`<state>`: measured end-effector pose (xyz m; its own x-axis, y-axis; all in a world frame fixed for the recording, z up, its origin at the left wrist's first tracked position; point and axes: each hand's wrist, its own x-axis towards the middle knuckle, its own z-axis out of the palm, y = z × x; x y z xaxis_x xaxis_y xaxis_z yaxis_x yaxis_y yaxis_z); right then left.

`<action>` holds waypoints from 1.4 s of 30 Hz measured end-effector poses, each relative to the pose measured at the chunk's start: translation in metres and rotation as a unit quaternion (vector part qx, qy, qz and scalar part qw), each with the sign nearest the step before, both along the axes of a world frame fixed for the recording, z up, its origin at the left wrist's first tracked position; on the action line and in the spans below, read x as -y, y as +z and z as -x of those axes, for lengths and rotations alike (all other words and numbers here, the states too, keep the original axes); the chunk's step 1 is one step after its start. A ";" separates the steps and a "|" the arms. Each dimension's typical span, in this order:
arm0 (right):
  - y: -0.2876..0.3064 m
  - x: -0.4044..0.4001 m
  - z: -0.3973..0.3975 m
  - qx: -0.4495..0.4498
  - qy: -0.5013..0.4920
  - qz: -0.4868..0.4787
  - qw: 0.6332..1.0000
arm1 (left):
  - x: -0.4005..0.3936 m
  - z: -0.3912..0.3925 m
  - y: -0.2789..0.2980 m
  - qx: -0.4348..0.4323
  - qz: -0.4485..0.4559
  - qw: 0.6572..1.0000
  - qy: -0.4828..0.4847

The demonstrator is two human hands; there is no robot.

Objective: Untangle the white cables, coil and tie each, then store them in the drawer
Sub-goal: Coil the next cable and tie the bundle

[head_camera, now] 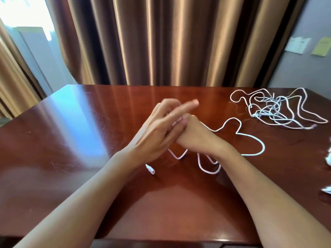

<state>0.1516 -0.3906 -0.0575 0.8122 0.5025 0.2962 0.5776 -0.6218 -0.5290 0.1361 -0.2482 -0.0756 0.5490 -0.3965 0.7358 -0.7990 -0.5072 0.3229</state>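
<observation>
My hands meet above the middle of the dark wooden table [68,144]. My left hand [157,133] lies across the right with its fingers stretched out straight and blurred by motion. My right hand [197,136] is curled in a fist round a loose white cable [258,138]. From the fist that cable snakes right in a wide loop and comes back under my right wrist. Its white connector end [150,169] lies on the table below my left wrist. A tangled heap of white cables [272,108] sits at the back right. No drawer is in view.
Brown curtains [161,42] hang right behind the table's far edge. Small white objects [328,159] peek in at the right edge of the table. A wall socket [297,44] and a yellow note [321,46] are on the grey wall at the upper right.
</observation>
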 end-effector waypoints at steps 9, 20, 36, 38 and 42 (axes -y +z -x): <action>0.007 0.006 0.006 -0.187 0.060 -0.176 0.965 | -0.015 -0.008 0.003 0.058 0.017 0.996 0.059; 0.007 -0.002 0.009 -0.236 0.060 -0.348 0.905 | -0.007 -0.010 0.003 -0.089 0.271 0.952 0.112; -0.009 -0.022 0.011 -0.014 -0.006 -0.343 0.939 | 0.014 -0.002 0.001 -0.215 0.377 0.897 0.078; -0.013 -0.024 0.011 0.005 -0.019 -0.333 0.943 | 0.018 0.002 0.001 -0.236 0.374 0.895 0.058; -0.015 -0.024 0.006 0.051 -0.076 -0.312 0.946 | 0.022 0.006 0.001 -0.283 0.357 0.890 0.012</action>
<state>0.1455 -0.3668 -0.0723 0.8130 0.0838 0.5762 0.5733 -0.2880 -0.7671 0.1304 -0.2704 -0.0747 0.9141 0.0774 0.3981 -0.3973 -0.0260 0.9173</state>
